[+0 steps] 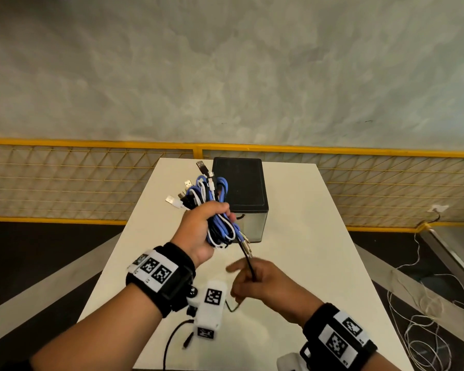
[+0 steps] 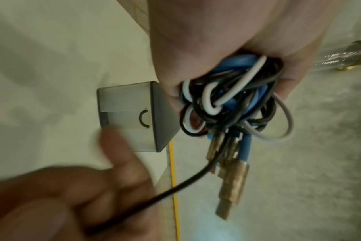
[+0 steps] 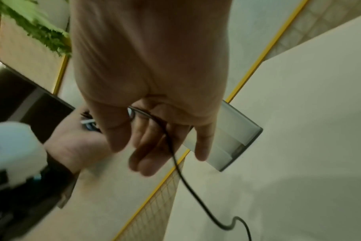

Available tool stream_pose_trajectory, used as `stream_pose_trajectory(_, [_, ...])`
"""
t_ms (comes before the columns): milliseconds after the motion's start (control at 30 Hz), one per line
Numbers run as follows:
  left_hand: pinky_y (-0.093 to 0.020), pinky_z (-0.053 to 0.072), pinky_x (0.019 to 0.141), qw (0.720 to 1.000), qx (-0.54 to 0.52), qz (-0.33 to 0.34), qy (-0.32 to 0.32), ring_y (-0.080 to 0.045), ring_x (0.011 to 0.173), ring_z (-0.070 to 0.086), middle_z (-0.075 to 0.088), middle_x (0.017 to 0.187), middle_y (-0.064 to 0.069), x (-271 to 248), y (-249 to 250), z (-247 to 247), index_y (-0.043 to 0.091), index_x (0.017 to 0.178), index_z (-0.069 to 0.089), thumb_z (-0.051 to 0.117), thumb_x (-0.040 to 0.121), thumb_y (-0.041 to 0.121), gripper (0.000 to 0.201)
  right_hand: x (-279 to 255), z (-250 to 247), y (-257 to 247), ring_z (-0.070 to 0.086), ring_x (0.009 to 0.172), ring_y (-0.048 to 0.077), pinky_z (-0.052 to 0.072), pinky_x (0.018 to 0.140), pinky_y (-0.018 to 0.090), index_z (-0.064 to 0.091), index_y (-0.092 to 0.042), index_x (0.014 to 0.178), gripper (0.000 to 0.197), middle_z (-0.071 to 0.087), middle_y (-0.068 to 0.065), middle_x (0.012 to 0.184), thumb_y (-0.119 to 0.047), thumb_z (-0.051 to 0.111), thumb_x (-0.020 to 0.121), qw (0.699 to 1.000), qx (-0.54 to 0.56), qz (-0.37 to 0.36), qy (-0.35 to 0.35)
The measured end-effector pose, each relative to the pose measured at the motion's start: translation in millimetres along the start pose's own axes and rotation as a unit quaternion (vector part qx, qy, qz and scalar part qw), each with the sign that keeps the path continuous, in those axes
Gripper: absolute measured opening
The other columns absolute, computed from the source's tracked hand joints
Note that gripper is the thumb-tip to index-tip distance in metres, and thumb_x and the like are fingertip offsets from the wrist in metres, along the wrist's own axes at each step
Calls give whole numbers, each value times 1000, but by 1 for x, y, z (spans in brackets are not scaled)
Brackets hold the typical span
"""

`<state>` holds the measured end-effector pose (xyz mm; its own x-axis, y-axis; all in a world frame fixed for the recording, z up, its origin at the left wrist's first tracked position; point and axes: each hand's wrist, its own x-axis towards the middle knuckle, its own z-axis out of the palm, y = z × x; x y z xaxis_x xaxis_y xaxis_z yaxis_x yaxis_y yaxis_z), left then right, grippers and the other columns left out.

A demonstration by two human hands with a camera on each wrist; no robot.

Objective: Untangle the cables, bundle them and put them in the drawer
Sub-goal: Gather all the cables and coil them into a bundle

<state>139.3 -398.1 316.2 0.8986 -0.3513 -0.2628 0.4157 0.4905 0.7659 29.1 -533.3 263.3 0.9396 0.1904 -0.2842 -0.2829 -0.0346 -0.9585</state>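
A bundle of blue, white and black cables (image 1: 210, 210) is clenched in the left hand (image 1: 202, 228) above the white desk (image 1: 306, 236), just in front of the closed drawer unit (image 1: 240, 195). One loose black cable (image 1: 249, 261) trails through the right hand (image 1: 263, 283), whose grip looks loosely curled around it. The tail is best wound snugly and kept taut. Open room lies on the desk to the right; the near edge is close below the wrists.
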Motion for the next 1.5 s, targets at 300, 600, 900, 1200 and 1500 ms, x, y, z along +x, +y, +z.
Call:
stream_pose_trajectory(300, [-44,58,73,959,-16,-81,-271,-18,63,62,56,65,-3,-25,47,-6,8,112,69,80,60,13,54,-4,-3,18,59,53,15,51,57,24,69,-5,94,13,58,-5,59,-3,56,91,990,-42,113,-75])
stream_pose_trajectory(600, [-34,56,62,920,332,-135,-158,-25,53,65,63,62,-17,-44,17,-17,12,59,75,65,63,2,14,-2,-38,-43,41,47,15,31,46,22,59,-8,87,8,44,4,56,-8,66,83,998,49,33,17])
stream_pose_trajectory(900, [-35,58,62,956,261,-73,-112,-29,65,65,70,74,-15,-40,-7,-14,3,95,73,65,64,-4,32,4,-30,-58,71,83,30,59,63,40,63,-10,86,12,70,13,87,-10,57,97,987,145,20,71])
stream_pose_trajectory(1200, [-30,57,73,956,290,-34,-37,-23,88,74,78,93,-9,-37,-27,-21,7,100,74,68,75,-9,30,18,-15,-53,69,68,29,57,69,39,63,-8,89,11,70,14,76,-7,56,97,975,153,41,156])
stream_pose_trajectory(1500, [-35,56,64,953,304,-1,4,-28,64,64,65,67,-17,-36,-36,-19,-5,82,70,66,74,-12,12,17,-15,-50,73,80,17,46,62,29,65,-17,87,11,74,4,79,-14,59,95,980,70,54,181])
